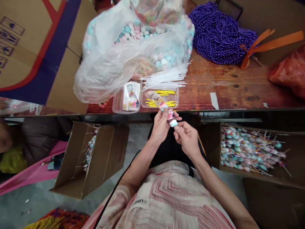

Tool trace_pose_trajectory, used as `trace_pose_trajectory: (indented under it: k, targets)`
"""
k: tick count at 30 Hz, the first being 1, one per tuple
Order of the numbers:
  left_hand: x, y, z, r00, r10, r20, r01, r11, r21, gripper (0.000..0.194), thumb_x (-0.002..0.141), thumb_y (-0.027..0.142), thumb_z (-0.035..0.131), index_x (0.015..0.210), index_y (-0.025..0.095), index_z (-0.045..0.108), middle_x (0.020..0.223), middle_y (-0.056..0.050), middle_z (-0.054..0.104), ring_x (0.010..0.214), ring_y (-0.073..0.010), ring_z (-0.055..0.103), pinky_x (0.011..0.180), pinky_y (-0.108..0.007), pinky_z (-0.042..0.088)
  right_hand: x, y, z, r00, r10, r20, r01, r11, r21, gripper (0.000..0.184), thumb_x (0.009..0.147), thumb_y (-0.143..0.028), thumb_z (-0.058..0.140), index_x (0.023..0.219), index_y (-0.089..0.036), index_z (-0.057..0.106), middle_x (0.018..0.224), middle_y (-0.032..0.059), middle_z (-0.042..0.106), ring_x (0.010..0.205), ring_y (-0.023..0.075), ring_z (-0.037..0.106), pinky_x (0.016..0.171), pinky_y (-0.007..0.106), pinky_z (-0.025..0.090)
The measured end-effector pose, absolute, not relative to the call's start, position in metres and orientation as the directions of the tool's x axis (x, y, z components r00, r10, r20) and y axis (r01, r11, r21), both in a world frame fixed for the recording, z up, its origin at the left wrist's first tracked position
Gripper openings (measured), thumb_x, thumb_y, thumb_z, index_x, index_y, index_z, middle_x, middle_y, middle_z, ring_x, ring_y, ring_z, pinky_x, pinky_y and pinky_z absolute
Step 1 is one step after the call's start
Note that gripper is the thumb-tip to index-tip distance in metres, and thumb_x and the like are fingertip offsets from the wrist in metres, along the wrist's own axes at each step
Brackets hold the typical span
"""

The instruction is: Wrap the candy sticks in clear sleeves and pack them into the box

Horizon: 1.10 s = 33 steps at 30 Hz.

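Note:
My left hand (pixel 162 124) is closed around a small clear printed candy wrapper (pixel 171 114) with pastel pieces inside, just off the table's front edge. The wrapper's far end points up and left over a tub of yellow twist ties (pixel 164 93). At its near end, a rounded pale blue and white candy piece (pixel 173 123) is pinched between the fingertips of my right hand (pixel 188 136). Whether a stick runs through the candy is hidden. White sticks (pixel 164 79) lie behind the twist ties. Left of them, a clear tub (pixel 115 105) holds flat printed wrappers (pixel 132 97).
A large plastic bag of pastel candies (pixel 105 63) fills the table's back. Purple cord (pixel 221 35) and a red bag (pixel 289 73) lie to the right. Boxes of wrapped candies (pixel 250 149) stand low right and low left (pixel 107 152). A printed carton (pixel 57 73) is at left.

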<state>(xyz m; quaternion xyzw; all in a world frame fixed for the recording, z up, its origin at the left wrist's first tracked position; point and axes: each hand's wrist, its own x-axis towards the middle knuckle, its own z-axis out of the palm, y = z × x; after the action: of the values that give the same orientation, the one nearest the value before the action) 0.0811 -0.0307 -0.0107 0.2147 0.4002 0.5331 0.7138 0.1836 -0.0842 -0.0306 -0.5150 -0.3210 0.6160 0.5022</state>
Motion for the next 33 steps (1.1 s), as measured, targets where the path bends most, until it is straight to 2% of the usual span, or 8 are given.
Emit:
trace_pose_trajectory:
  k: [4, 7, 15, 17, 21, 27, 30, 33]
  targets:
    - [0.075, -0.028, -0.013, 0.209, 0.928, -0.309, -0.607, 0.371, 0.703, 0.028, 0.085, 0.042, 0.074, 0.095, 0.017, 0.066, 0.098, -0.007, 0.076, 0.095, -0.0226, 0.075, 0.089, -0.035, 0.055, 0.191, -0.083, -0.032, 0.118, 0.953, -0.278, -0.204, -0.251, -0.946, 0.03, 0.085, -0.044, 0.071, 0.075, -0.019, 0.059, 0.049, -0.007, 0.05, 0.039, 0.0039, 0.032, 0.038, 0.019, 0.02]
    - [0.074, -0.026, -0.015, 0.194, 0.923, -0.332, -0.613, 0.378, 0.693, 0.024, 0.085, 0.038, 0.074, 0.095, 0.017, 0.067, 0.101, -0.008, 0.077, 0.101, -0.0251, 0.074, 0.09, -0.036, 0.054, 0.196, -0.082, -0.03, 0.128, 0.954, -0.273, -0.195, -0.245, -0.95, 0.03, 0.083, -0.043, 0.072, 0.072, -0.018, 0.059, 0.048, -0.007, 0.049, 0.039, 0.004, 0.032, 0.038, 0.019, 0.02]
    - [0.08, -0.023, -0.022, 0.126, 0.909, -0.397, -0.603, 0.388, 0.697, 0.033, 0.081, 0.046, 0.077, 0.091, 0.016, 0.066, 0.089, -0.007, 0.077, 0.093, -0.0234, 0.076, 0.085, -0.033, 0.054, 0.2, -0.08, -0.018, -0.031, 0.911, -0.412, -0.442, -0.382, -0.812, 0.033, 0.076, -0.045, 0.077, 0.07, -0.018, 0.06, 0.04, -0.0109, 0.036, 0.034, 0.002, 0.018, 0.035, 0.018, 0.012]
    - [0.082, -0.024, -0.022, 0.129, 0.92, -0.369, -0.596, 0.37, 0.712, 0.035, 0.08, 0.046, 0.078, 0.092, 0.016, 0.066, 0.089, -0.007, 0.077, 0.094, -0.0237, 0.076, 0.084, -0.032, 0.054, 0.201, -0.08, -0.018, -0.01, 0.919, -0.393, -0.392, -0.365, -0.844, 0.033, 0.079, -0.046, 0.075, 0.071, -0.018, 0.059, 0.041, -0.0103, 0.037, 0.034, 0.0026, 0.021, 0.035, 0.018, 0.013]
    - [0.086, -0.027, -0.017, 0.2, 0.924, -0.325, -0.585, 0.378, 0.717, 0.033, 0.078, 0.042, 0.08, 0.095, 0.017, 0.065, 0.091, -0.005, 0.077, 0.095, -0.0242, 0.076, 0.084, -0.032, 0.055, 0.202, -0.079, -0.02, 0.081, 0.968, -0.239, -0.162, -0.224, -0.961, 0.031, 0.088, -0.045, 0.066, 0.074, -0.019, 0.059, 0.045, -0.0082, 0.043, 0.039, 0.0048, 0.031, 0.039, 0.02, 0.021]
    - [0.087, -0.032, -0.011, 0.286, 0.904, -0.318, -0.575, 0.427, 0.698, 0.031, 0.081, 0.042, 0.078, 0.096, 0.017, 0.066, 0.094, -0.007, 0.078, 0.107, -0.0261, 0.073, 0.093, -0.036, 0.055, 0.199, -0.079, -0.017, 0.167, 0.985, -0.041, 0.107, -0.059, -0.993, 0.029, 0.094, -0.039, 0.058, 0.073, -0.02, 0.053, 0.054, -0.0065, 0.046, 0.047, 0.007, 0.038, 0.048, 0.022, 0.03]
    - [0.084, -0.031, -0.008, 0.332, 0.892, -0.306, -0.592, 0.45, 0.669, 0.032, 0.083, 0.044, 0.076, 0.097, 0.017, 0.068, 0.101, -0.01, 0.078, 0.115, -0.0288, 0.07, 0.097, -0.039, 0.054, 0.197, -0.079, -0.017, 0.171, 0.985, -0.008, 0.141, -0.033, -0.989, 0.028, 0.095, -0.039, 0.056, 0.073, -0.021, 0.053, 0.055, -0.0062, 0.046, 0.048, 0.0075, 0.038, 0.049, 0.023, 0.031]
    - [0.079, -0.026, -0.007, 0.315, 0.882, -0.351, -0.609, 0.471, 0.638, 0.031, 0.085, 0.044, 0.074, 0.098, 0.016, 0.07, 0.107, -0.012, 0.077, 0.118, -0.0306, 0.068, 0.099, -0.042, 0.054, 0.199, -0.078, -0.016, 0.153, 0.986, -0.061, 0.07, -0.072, -0.995, 0.031, 0.094, -0.042, 0.058, 0.072, -0.021, 0.054, 0.053, -0.0062, 0.046, 0.046, 0.0077, 0.038, 0.047, 0.023, 0.03]
